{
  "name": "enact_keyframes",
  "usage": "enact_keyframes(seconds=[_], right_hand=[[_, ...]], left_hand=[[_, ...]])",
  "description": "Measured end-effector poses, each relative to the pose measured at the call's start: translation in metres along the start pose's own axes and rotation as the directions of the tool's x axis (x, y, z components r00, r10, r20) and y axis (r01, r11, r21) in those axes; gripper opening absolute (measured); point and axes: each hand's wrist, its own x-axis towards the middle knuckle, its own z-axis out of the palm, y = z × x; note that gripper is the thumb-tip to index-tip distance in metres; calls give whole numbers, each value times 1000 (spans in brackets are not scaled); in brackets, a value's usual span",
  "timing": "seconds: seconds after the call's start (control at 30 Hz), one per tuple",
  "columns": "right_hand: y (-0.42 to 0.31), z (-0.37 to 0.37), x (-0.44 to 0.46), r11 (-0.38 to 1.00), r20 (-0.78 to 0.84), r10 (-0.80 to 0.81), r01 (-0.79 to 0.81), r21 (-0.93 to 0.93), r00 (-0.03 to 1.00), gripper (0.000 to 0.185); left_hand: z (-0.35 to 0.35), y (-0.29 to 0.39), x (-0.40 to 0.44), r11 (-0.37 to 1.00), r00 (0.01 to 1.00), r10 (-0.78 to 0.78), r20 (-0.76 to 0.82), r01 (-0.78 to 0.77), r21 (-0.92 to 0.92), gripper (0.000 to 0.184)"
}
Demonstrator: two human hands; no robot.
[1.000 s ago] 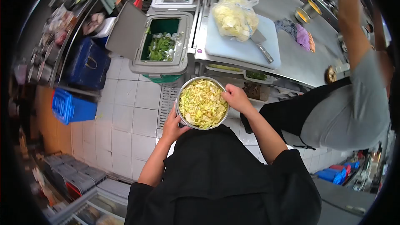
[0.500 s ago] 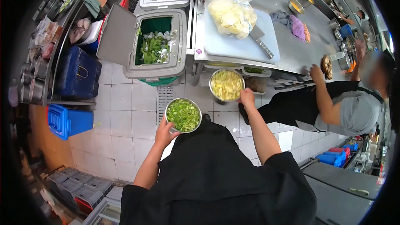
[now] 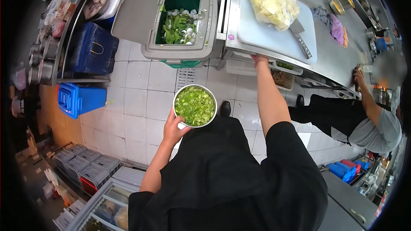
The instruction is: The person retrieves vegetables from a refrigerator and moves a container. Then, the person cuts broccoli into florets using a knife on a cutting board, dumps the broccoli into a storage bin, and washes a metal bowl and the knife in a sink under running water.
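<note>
My left hand (image 3: 174, 127) grips the rim of a round metal bowl (image 3: 195, 105) full of chopped green onions, held level above the floor. My right hand (image 3: 259, 60) reaches in under the front edge of the steel counter (image 3: 231, 25), by the lower shelf. Its fingers are hidden there, and the bowl of pale yellow chopped vegetable is out of sight. On the counter above lies a white cutting board (image 3: 270, 40), bearing a bag of yellowish cut vegetables (image 3: 272, 1) and a cleaver (image 3: 301, 39).
An open grey bin (image 3: 206, 25) with green scraps and eggshells stands ahead. Left of it are a dark blue box (image 3: 87, 53) and a blue lidded bin (image 3: 81, 99). A co-worker (image 3: 368, 122) stands at the counter on the right. Grey crates (image 3: 87, 167) sit low left.
My right hand has moved forward under the counter, and its bowl has gone out of view. My left hand still holds the green onion bowl. The co-worker has shifted farther right.
</note>
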Motion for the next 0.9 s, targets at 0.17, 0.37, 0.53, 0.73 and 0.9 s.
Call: enact_keyframes(seconds=[0.17, 0.37, 0.53, 0.73, 0.9], right_hand=[[-52, 19, -80, 931, 76, 362, -357, -76, 929, 37], [-45, -9, -92, 964, 179, 262, -266, 0, 948, 41], [-75, -60, -160, 906, 401, 422, -368, -208, 813, 48], [-94, -165, -204, 871, 495, 482, -334, -361, 722, 49], [-70, -257, -136, 908, 263, 389, -320, -270, 883, 35]], left_hand=[[4, 6, 13, 999, 998, 53, 45, -52, -9, 39], [22, 25, 40, 994, 985, 106, 137, -103, -29, 41], [56, 55, 76, 979, 969, 198, 146, -188, -79, 41], [144, 103, 142, 931, 891, 363, 273, -335, -144, 38], [236, 184, 204, 858, 792, 510, 337, -498, -129, 43]])
